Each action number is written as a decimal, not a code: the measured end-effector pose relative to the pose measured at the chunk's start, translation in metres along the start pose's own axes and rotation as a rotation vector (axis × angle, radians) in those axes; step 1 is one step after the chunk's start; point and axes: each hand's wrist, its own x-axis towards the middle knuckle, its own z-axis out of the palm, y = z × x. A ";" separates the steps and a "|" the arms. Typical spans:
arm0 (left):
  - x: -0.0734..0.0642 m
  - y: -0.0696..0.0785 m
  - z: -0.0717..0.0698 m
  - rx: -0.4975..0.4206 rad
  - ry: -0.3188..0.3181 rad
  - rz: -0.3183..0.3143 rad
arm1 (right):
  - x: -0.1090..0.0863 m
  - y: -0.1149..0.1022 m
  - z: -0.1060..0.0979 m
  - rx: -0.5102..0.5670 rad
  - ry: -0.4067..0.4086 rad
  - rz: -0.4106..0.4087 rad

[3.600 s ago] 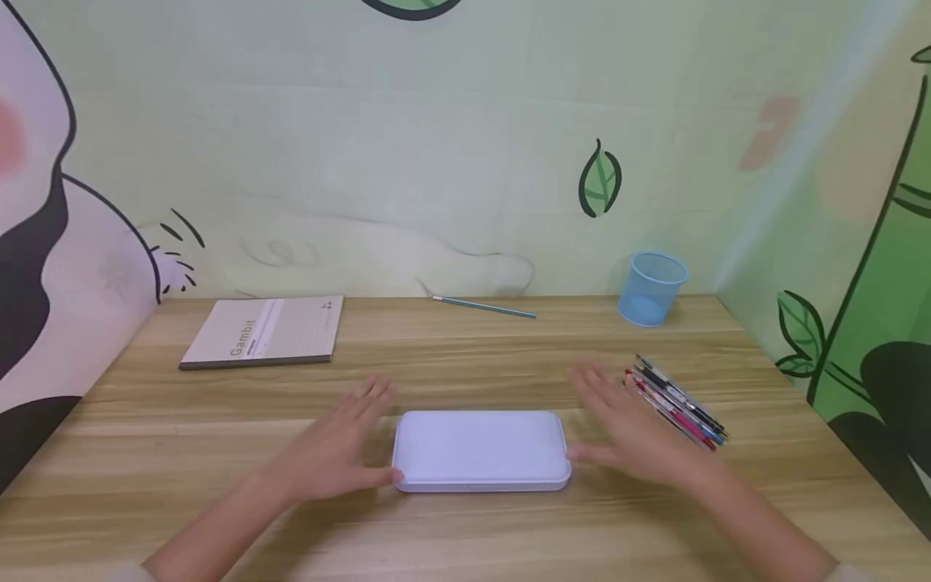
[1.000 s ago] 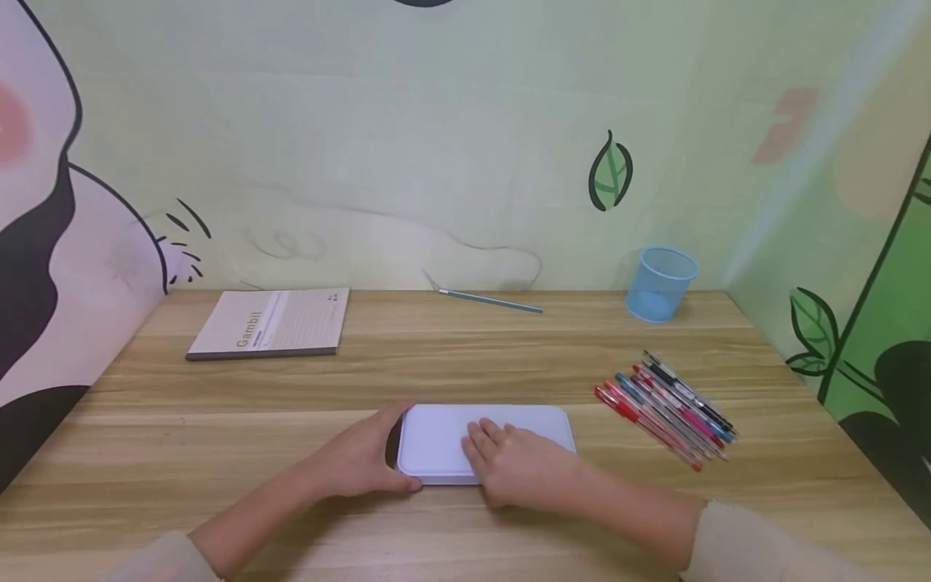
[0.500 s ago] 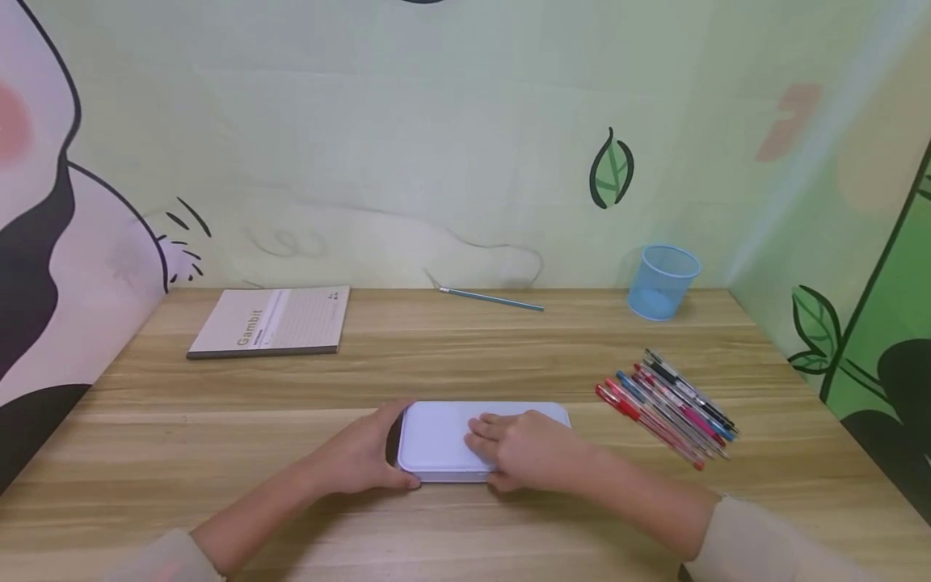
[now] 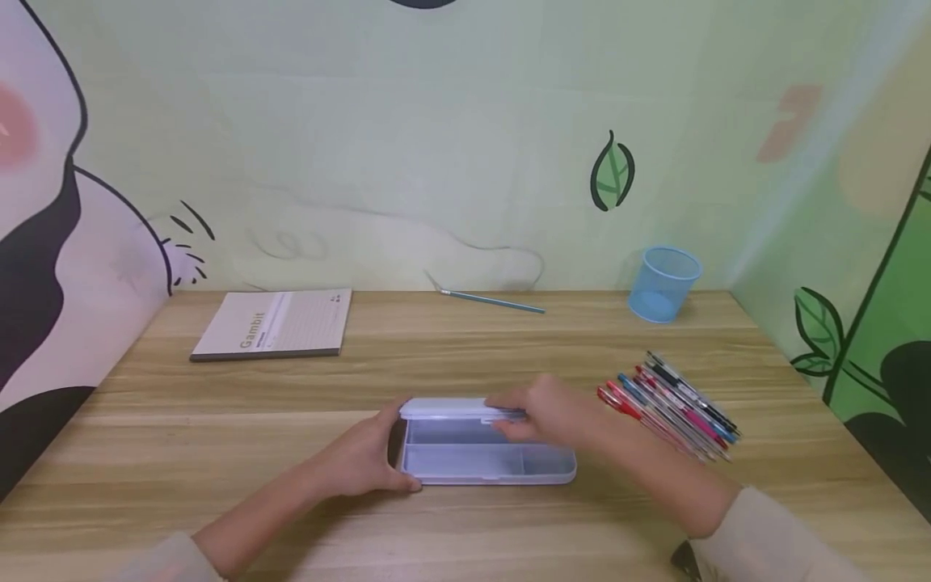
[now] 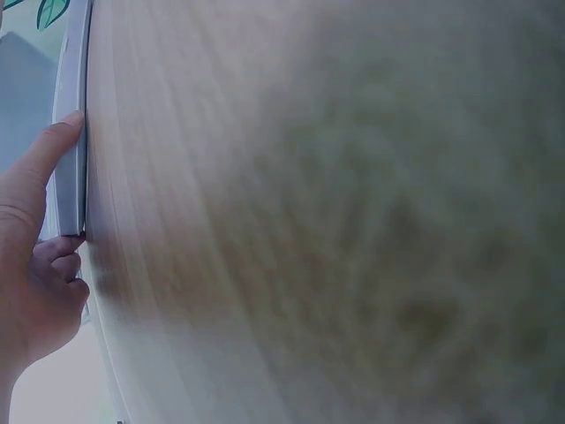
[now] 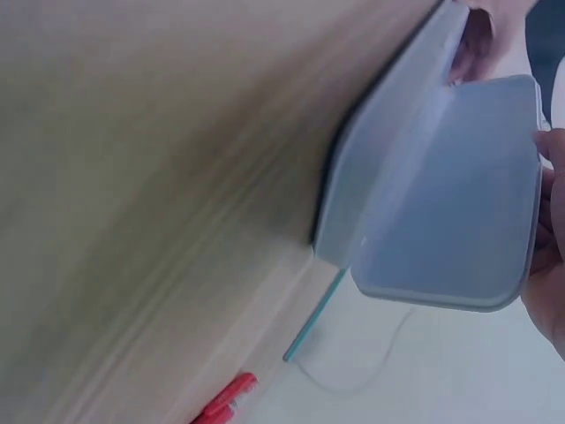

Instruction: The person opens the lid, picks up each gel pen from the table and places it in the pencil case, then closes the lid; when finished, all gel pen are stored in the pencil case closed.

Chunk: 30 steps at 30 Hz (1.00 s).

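Head view: I record the case (image 4: 465, 464) on the counter (image 4: 465, 533), between both hands, its divided base showing. The left grip (image 4: 358, 454) spans the left end, thumb at the near corner and fingers at the far one, spread to the width of the case and holding it. The right grip (image 4: 556, 414) is closed on the lid (image 4: 444, 410), pinching its raised free edge right of centre. Pens (image 4: 672, 408) lie near the right forearm; a blue cup (image 4: 663, 284) stands farther back.

Left wrist view: I find the thumb against the case's side wall, with curled fingers at its end.

Right wrist view: I note the lid tilted up from the base, fingers at its outer edge; the left hand touches the base's far end.
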 end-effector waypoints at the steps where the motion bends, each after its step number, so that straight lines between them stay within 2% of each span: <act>1: 0.000 0.000 0.000 0.002 0.005 0.006 | 0.000 0.002 -0.001 -0.009 0.017 0.006; 7: 0.000 -0.002 0.001 -0.013 0.025 0.032 | 0.006 0.012 -0.010 -0.118 0.122 0.084; 11: -0.001 -0.002 0.002 -0.022 0.020 0.024 | 0.011 0.021 -0.010 -0.164 0.152 0.157; 19: -0.001 -0.001 0.002 -0.037 0.011 0.026 | 0.022 0.034 -0.007 -0.152 0.136 0.399; 30: 0.000 -0.001 0.003 -0.013 0.012 0.017 | 0.034 0.048 0.001 -0.150 0.085 0.546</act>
